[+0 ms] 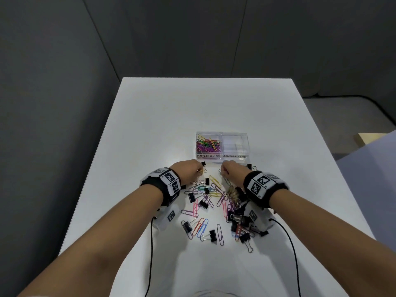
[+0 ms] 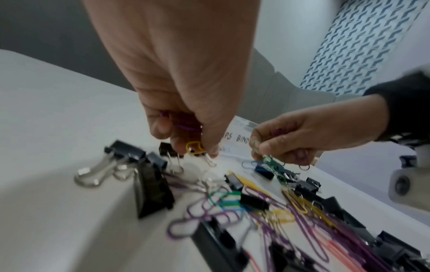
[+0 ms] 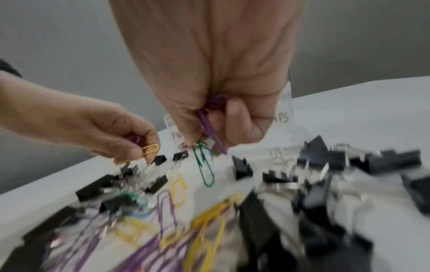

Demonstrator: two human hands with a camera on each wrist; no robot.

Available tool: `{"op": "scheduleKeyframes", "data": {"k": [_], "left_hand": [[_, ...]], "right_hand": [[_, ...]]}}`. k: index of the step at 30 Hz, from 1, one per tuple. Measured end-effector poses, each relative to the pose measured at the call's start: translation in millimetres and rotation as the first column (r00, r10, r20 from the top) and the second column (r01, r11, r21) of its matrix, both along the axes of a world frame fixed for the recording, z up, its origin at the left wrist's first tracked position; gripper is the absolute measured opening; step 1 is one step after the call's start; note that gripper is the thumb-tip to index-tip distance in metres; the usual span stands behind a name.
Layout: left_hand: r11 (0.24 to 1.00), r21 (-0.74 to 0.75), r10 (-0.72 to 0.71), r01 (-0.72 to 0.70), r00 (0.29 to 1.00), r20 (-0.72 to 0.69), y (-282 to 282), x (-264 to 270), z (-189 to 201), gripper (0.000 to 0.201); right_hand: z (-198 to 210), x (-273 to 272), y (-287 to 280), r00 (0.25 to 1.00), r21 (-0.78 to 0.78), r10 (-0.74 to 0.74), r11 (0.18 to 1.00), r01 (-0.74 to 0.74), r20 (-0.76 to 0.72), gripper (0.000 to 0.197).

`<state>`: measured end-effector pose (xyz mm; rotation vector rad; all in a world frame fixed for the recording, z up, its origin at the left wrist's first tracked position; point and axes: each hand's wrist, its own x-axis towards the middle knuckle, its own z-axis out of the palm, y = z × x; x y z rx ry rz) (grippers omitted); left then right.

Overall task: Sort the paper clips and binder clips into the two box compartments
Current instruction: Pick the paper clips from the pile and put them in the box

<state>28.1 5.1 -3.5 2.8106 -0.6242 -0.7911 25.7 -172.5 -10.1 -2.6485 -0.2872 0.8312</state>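
Note:
A clear two-compartment box sits mid-table; its left side, labelled PAPER CLIPS, holds coloured paper clips, and the BINDER CLIPS side looks empty. Just in front of the box, my left hand pinches a yellow paper clip with purple clips tucked in its palm. My right hand grips purple paper clips and a green one that hangs down. A mixed pile of paper clips and black binder clips lies under both wrists.
The white table extends far beyond the box. Black cables run from both wrist bands to the near edge. Larger binder clips crowd the right of the pile. Grey walls stand behind and to the left.

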Motion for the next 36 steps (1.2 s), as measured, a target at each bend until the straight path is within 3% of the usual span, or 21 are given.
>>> {"op": "scheduleKeyframes", "data": {"k": [5, 9, 17, 22, 25, 31, 34, 36], "left_hand": [[1.000, 0.002, 0.023, -0.023, 1.000, -0.002, 11.7, 11.1, 16.4, 0.030], [1.000, -0.005, 0.027, -0.027, 0.998, 0.052, 16.9, 23.8, 32.0, 0.031], [0.998, -0.027, 0.062, -0.062, 0.998, 0.018, 22.2, 46.1, 34.2, 0.038], [0.993, -0.099, 0.079, -0.071, 0.994, 0.077, 26.6, 50.1, 24.8, 0.047], [0.984, -0.151, 0.115, -0.097, 0.987, 0.115, 27.9, 57.4, 24.3, 0.042], [0.962, -0.248, 0.167, -0.115, 0.965, 0.200, 8.7, 72.6, 29.2, 0.030], [0.969, -0.237, 0.113, -0.067, 0.976, 0.188, -7.8, 77.1, 25.0, 0.029], [0.979, -0.204, 0.057, -0.019, 0.982, 0.179, -17.0, 78.9, 19.0, 0.027]], "right_hand": [[36.4, 22.9, -5.7, 0.996, 0.085, 0.002, 0.996, -0.009, 0.088, 0.015], [56.2, 54.1, 6.0, 0.978, 0.129, -0.085, 0.990, 0.061, 0.190, 0.018], [38.3, 80.7, 45.0, 0.956, 0.194, -0.212, 0.966, 0.173, 0.203, 0.019], [28.4, 79.8, 50.5, 0.985, 0.123, -0.090, 0.990, 0.072, 0.146, 0.049], [33.1, 78.5, 44.6, 0.988, 0.195, -0.095, 0.978, 0.069, 0.126, 0.059], [40.3, 67.9, 26.6, 0.946, 0.207, -0.111, 0.977, 0.048, 0.303, 0.033], [35.3, 49.8, 10.9, 0.942, 0.192, -0.114, 0.980, 0.054, 0.316, 0.014], [28.3, 36.4, 0.4, 0.950, 0.150, -0.061, 0.989, 0.015, 0.306, 0.012]]}}
